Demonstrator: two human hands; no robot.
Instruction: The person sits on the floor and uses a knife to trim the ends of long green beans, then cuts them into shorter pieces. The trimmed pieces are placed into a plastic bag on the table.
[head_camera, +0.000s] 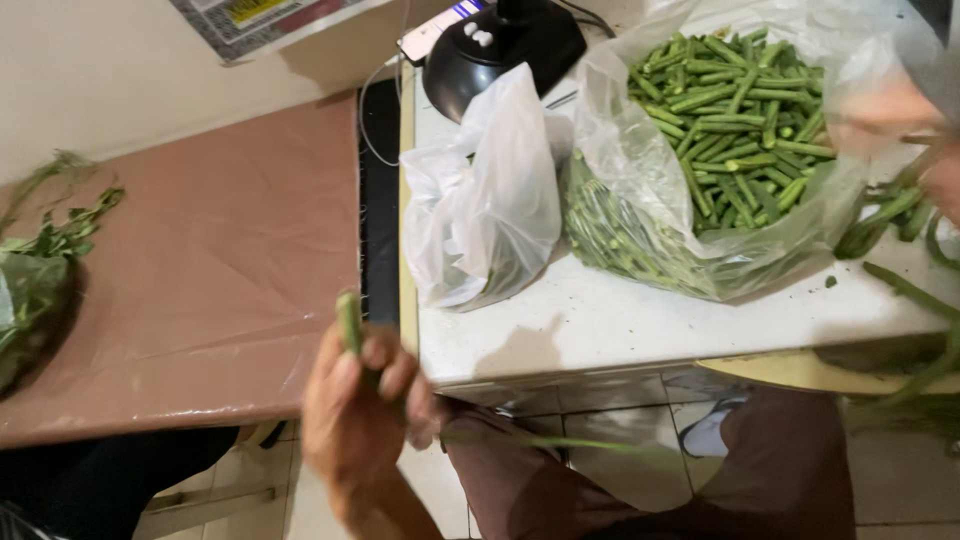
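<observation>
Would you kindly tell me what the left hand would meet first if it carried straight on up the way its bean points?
Probably the small white plastic bag on the white table; the left hand and its green bean point up toward it, though depth is unclear.

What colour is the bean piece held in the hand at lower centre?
Green, seen in the head view: the bean piece sticks up from the left hand.

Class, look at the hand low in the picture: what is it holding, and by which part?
The hand holds a long green bean, gripped along its lower stretch by the fingers; the upper end sticks out above them.
</observation>
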